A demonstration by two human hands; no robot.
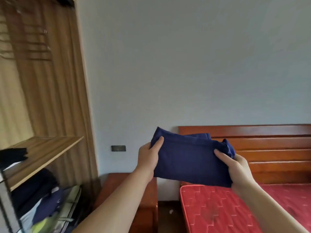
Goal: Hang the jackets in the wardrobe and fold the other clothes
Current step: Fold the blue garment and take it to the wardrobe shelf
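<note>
Folded navy garment [193, 160] pinched, seemingly thumbs on top, between left hand [149, 158] and right hand [235, 169].

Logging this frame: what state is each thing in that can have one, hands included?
Folded navy blue garment: folded into a compact rectangle, held in the air above the bed's near corner.
Left hand: grips the garment's left edge, thumb on top.
Right hand: grips its right edge.
Wooden wardrobe: open.
Wooden wardrobe shelf: holds a folded black garment.
Red patterned mattress: bare, no sheet.
</note>
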